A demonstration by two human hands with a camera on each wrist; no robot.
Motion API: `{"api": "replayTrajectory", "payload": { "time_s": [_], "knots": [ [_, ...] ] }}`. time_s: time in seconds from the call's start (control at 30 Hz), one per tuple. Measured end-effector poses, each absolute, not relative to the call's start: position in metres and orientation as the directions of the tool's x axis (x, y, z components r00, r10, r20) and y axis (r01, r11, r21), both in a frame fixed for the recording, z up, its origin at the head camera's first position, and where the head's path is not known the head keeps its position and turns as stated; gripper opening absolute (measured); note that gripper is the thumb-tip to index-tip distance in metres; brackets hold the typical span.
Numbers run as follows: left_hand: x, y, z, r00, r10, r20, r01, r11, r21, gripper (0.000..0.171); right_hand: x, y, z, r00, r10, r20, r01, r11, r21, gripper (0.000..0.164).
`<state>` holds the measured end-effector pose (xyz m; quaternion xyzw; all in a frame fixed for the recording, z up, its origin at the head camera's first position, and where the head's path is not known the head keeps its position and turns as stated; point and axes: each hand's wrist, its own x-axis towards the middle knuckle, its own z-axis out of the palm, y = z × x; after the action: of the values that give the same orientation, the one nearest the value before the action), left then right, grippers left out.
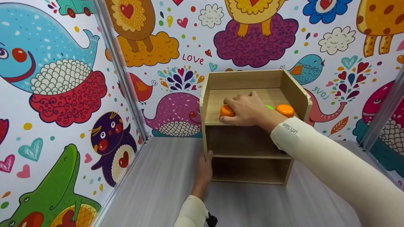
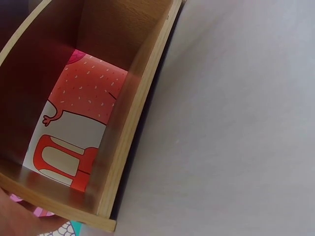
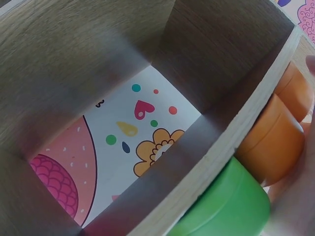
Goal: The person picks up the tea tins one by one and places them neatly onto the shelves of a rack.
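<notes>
A small three-tier wooden shelf (image 1: 247, 123) stands before me. My left hand (image 1: 205, 170) rests against its left side panel near the bottom, thumb straight along the front edge; its other fingers are mostly hidden in the head view. My right hand (image 1: 247, 108) reaches over the top tier and holds an orange rounded plastic piece (image 1: 227, 111) between thumb and fingers. A green plastic piece (image 3: 226, 201) sits beside a second orange piece (image 3: 273, 140) in the right wrist view. Another orange piece (image 1: 284, 110) lies at the right of the top tier, by my wrist.
The shelf stands on a grey surface (image 1: 151, 176) close to a patterned back wall (image 1: 186, 41). A side wall (image 1: 63, 104) with cartoon animals runs along the left. The shelf's lower compartment (image 2: 74, 123) lets the printed wall show through behind.
</notes>
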<state>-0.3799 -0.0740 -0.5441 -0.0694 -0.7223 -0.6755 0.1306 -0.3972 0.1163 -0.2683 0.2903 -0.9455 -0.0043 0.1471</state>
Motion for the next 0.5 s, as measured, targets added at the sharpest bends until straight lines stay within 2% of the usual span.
{"api": "replayTrajectory", "payload": {
  "time_s": [0.23, 0.5],
  "knots": [
    [-0.381, -0.072, -0.543, -0.959, -0.074, 0.274, 0.268, 0.086, 0.960, 0.065, -0.392, 0.122, -0.259, -0.802, -0.527, 0.282, -0.522, 0.847, 0.099, 0.076],
    [-0.381, -0.072, -0.544, -0.948, -0.080, 0.309, 0.303, 0.077, 0.950, 0.053, -0.385, 0.135, -0.243, -0.809, -0.509, 0.294, -0.504, 0.858, 0.100, 0.076]
  ]
}}
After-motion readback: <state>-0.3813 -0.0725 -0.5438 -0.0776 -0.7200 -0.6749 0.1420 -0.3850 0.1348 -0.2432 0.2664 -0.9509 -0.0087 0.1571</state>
